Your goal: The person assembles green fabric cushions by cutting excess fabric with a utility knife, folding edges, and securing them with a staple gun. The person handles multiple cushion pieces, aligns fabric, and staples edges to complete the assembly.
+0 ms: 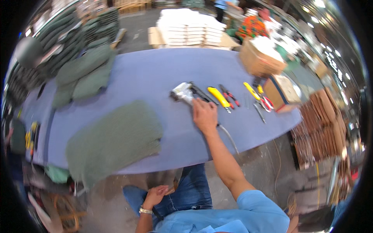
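Observation:
My right hand (pixel 205 112) reaches over the blue-covered table (pixel 186 136) with its fingers closed round the grip of a silver and black air staple gun (pixel 183 92). From below that hand a grey hose (pixel 229 136) runs off the table edge. Down by my thigh is my left hand (pixel 156 195), its fingers curled together. Something small and brown (pixel 173 187) shows beside its fingertips; whether it is held is unclear. A dark green cushion (pixel 116 138) lies at the table's front left, touched by neither hand.
Right of the staple gun lie a yellow cutter (pixel 218 96), red-handled pliers (pixel 229 96) and scissors (pixel 266 103). Cardboard boxes (pixel 281 93) stand at the right end. Green cushions (pixel 83 73) are piled at left. Brown cushions (pixel 316 128) are stacked beyond the table's right edge.

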A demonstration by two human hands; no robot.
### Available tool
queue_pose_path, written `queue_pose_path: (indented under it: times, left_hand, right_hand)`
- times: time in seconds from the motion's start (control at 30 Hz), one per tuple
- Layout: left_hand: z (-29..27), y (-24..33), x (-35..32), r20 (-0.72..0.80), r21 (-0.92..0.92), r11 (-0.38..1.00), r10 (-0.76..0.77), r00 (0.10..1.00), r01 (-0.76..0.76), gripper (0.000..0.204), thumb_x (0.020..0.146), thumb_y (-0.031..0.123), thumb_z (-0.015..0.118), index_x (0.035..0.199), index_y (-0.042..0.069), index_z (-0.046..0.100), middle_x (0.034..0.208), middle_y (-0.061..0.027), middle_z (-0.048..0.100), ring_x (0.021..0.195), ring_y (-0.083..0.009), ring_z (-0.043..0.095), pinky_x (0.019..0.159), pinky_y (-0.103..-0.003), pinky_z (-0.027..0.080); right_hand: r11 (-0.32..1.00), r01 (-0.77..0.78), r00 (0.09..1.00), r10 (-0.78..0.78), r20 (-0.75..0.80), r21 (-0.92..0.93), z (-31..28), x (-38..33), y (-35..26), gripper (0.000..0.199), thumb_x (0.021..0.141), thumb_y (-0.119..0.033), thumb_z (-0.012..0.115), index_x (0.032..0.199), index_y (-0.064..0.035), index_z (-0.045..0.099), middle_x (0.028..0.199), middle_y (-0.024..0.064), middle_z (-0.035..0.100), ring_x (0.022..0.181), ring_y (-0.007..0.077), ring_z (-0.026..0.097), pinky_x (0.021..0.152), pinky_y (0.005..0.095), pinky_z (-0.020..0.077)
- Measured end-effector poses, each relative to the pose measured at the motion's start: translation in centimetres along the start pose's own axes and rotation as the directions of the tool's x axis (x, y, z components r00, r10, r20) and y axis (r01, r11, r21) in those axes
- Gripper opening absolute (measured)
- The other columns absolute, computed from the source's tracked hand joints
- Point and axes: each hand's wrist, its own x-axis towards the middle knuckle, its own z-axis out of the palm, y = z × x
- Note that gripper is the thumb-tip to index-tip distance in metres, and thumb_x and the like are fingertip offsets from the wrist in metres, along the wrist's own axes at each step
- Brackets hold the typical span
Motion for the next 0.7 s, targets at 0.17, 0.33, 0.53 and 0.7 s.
queue_pose_path:
  times: [0.17,0.33,0.53,0.7]
  left_hand:
    - [-1.9,15.5,-4.0,0.005,-0.139,0.922,0.366,0.931,-0.362,0.029,0.099,0.02,0.066,0.122,0.003,0.072,0.113,-0.0127,0.076,0.103,-0.0224,0.072,0.092,-0.033,0.055]
    - [-6.2,31.8,-9.3,-0.286,0.096,0.461,0.861,0.42,-0.882,0.045,0.102,0.032,0.062,0.133,0.0,0.063,0.124,-0.02,0.071,0.117,-0.0344,0.067,0.099,-0.043,0.052]
    - [-2.7,39.8,-17.0,-0.304,-0.262,-0.082,0.953,0.002,-0.962,0.045,0.102,0.037,0.057,0.147,0.033,0.054,0.153,-0.0039,0.049,0.118,-0.0374,0.062,0.118,-0.056,0.031]
    - [-1.5,38.9,-17.0,-0.417,-0.333,-0.295,0.898,-0.141,-0.895,0.045,0.103,0.035,0.057,0.148,0.039,0.052,0.157,0.0049,0.047,0.119,-0.0369,0.061,0.122,-0.058,0.025]
  right_hand:
    - [1.0,0.013,0.999,-0.013,-0.029,-0.007,0.6,-0.4,1.1,0.032,0.098,-0.02,0.058,0.128,-0.0142,0.067,0.128,0.0069,0.069,0.116,0.0229,0.064,0.107,0.0494,0.0402]
    - [0.998,-0.02,0.999,0.023,-0.044,0.054,0.4,-0.4,-0.1,0.03,0.096,-0.02,0.061,0.124,-0.0153,0.069,0.127,0.006,0.07,0.116,0.0221,0.065,0.107,0.0472,0.0413]
    - [0.989,-0.071,0.994,0.081,-0.079,0.126,0.8,-0.4,0.8,0.029,0.093,-0.018,0.064,0.122,-0.0139,0.07,0.127,0.0059,0.07,0.116,0.0231,0.065,0.109,0.0478,0.0407]
    - [0.985,-0.069,0.995,0.078,-0.053,0.16,0.9,-0.3,0.1,0.028,0.093,-0.017,0.064,0.119,-0.0133,0.072,0.128,0.0072,0.069,0.117,0.0244,0.064,0.11,0.0482,0.0404]
